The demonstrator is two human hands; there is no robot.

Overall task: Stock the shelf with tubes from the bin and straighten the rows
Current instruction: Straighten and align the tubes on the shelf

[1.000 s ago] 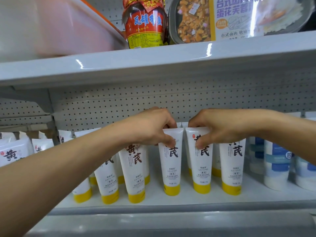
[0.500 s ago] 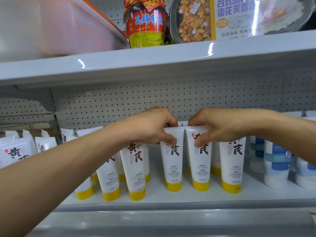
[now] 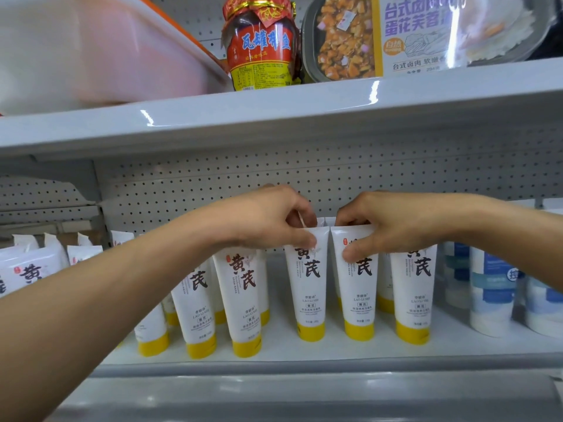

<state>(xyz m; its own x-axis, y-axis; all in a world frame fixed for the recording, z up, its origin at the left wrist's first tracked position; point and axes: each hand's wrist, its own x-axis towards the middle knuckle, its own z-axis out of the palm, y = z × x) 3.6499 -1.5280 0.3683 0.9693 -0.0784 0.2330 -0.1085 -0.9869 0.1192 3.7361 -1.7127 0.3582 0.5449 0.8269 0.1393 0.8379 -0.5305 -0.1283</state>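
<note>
White tubes [image 3: 243, 300] line the shelf [image 3: 274, 357]; left hand [image 3: 268, 220] and right hand [image 3: 393, 226] each pinch one.

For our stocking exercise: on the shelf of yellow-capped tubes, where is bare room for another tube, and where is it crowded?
Bare shelf shows between the tube pinched by the left hand and the leaning tube to its left, and again between the rightmost yellow-capped tube and the blue-and-white bottles. The far-left tubes overlap: crowded.
</note>
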